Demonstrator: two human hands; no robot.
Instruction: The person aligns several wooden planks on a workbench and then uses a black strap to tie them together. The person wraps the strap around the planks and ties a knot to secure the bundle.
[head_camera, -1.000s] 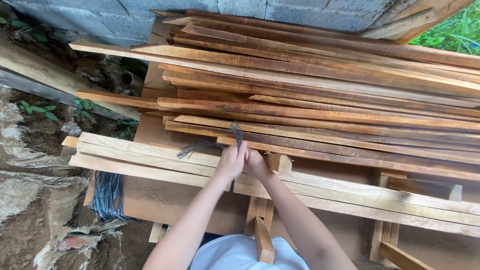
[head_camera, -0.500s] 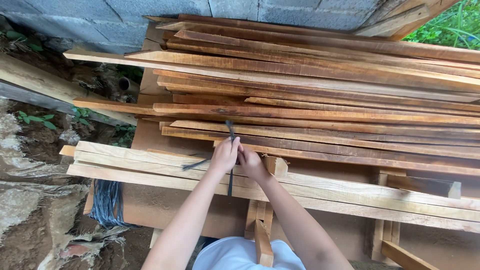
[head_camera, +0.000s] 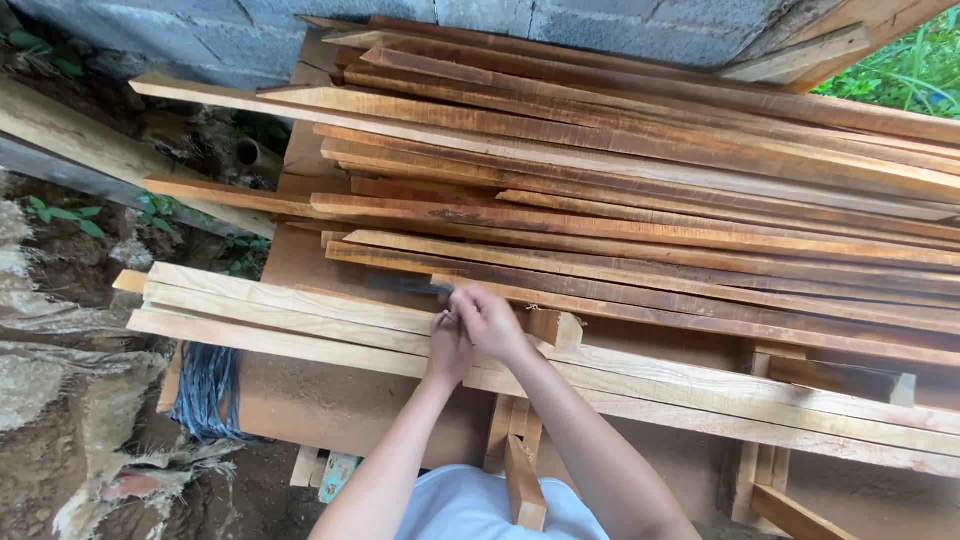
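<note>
Outdoor spot, head view looking down. Grey block wall (head_camera: 480, 22) runs along the far edge; green plants (head_camera: 900, 75) show at far right, dirt and stones (head_camera: 60, 400) at left.

Work surface is a rough stack: long reddish planks (head_camera: 640, 170) piled many deep, lying left-right and fanning slightly, ends uneven on the left. Nearer, a few paler boards (head_camera: 290, 305) lie across, also left-right. Under them a flat brown panel (head_camera: 340, 400) is visible, plus short wood blocks (head_camera: 525, 480) near centre and a frame piece (head_camera: 790, 510) near right. A small offcut (head_camera: 555, 328) sits just right of the hands.

A bundle of blue-grey strapping (head_camera: 205, 390) hangs off the left near edge of the panel. A weathered beam (head_camera: 90, 150) slants across the left side on the ground.

Both hands meet over the pale boards, centre frame. Left hand (head_camera: 448, 345) is curled closed, pressed up against the right. Right hand (head_camera: 488, 318) is closed too, fingers pinched on a thin dark strip (head_camera: 405, 286) that runs left from the fingertips, lying flat along the edge where pale boards meet the reddish planks. Can't tell whether the left hand also grips the strip; its fingers are hidden behind the right.

White shirt (head_camera: 470, 510) shows at the near edge.
</note>
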